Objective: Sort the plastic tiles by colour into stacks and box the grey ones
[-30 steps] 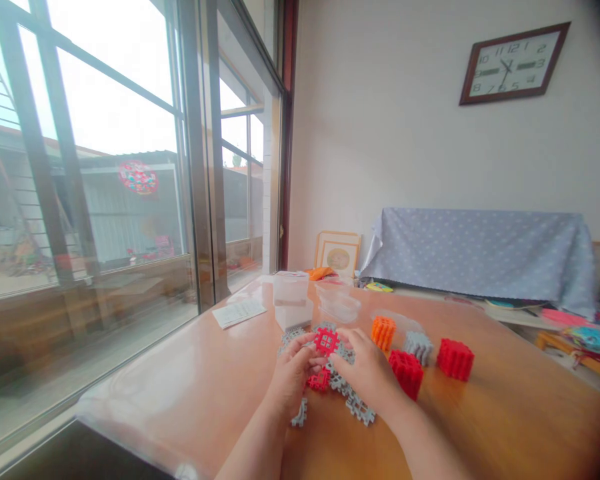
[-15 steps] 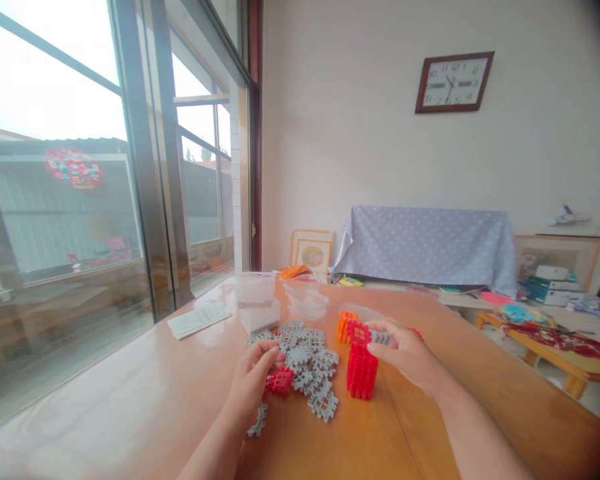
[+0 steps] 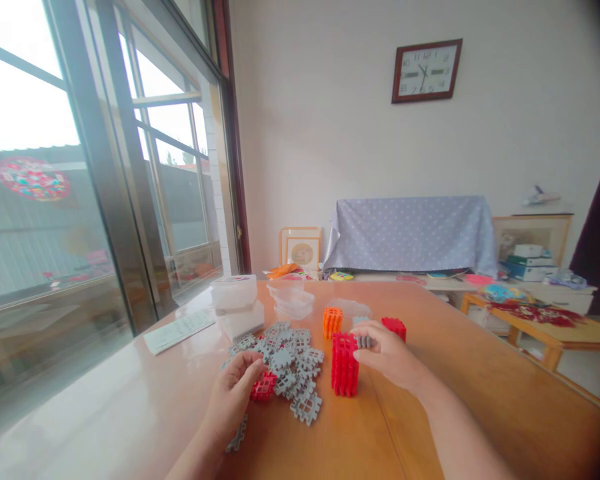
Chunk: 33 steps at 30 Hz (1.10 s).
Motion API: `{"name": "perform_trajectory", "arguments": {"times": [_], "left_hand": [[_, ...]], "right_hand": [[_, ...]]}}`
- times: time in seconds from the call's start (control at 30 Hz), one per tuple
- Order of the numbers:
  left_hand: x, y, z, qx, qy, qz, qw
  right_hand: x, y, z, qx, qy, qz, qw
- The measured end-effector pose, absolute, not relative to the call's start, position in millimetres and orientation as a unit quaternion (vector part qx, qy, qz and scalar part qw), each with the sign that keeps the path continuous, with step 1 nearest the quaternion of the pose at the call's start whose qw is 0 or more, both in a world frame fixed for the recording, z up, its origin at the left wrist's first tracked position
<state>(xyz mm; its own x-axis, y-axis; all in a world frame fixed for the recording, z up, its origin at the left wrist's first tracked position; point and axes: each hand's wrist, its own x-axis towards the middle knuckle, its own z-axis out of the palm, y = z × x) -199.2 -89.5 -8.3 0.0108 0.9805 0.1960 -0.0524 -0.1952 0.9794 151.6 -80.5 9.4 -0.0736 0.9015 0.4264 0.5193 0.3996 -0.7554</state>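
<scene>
Beside tall windows, glossy wooden table (image 3: pixel 455 373) under a wall clock (image 3: pixel 427 70).

From my feed I see a white wall (image 3: pixel 330 133) with a brown-framed clock (image 3: pixel 427 70) high on it. Tall dark-framed windows (image 3: pixel 105 167) on the left pour in daylight. A dotted grey cloth (image 3: pixel 410 230) drapes furniture at the back, a framed picture (image 3: pixel 301 248) leaning beside it. The wooden surface (image 3: pixel 455 373) shines.
</scene>
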Motion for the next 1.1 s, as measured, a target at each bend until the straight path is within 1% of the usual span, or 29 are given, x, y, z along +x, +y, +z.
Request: {"name": "perform_trajectory", "arguments": {"times": [0.57, 0.73, 0.87, 1.03, 1.1], "left_hand": [[-200, -90, -7, 0.544, 0.454, 0.555, 0.436], [-203, -86, -11, 0.55, 0.461, 0.564, 0.407], [-207, -85, -15, 0.604, 0.497, 0.532, 0.325], [-207, -94, -16, 0.717, 0.557, 0.393, 0.141], [-204, -98, -16, 0.745, 0.561, 0.347, 0.095]], "right_hand": [[154, -81, 8, -0.491, -0.709, 0.218, 0.458], [155, -82, 8, -0.5, -0.708, 0.21, 0.453], [150, -88, 15, -0.507, -0.691, 0.178, 0.483], [128, -99, 20, -0.496, -0.689, 0.092, 0.52], [118, -102, 21, -0.486, -0.697, 0.064, 0.524]]}}
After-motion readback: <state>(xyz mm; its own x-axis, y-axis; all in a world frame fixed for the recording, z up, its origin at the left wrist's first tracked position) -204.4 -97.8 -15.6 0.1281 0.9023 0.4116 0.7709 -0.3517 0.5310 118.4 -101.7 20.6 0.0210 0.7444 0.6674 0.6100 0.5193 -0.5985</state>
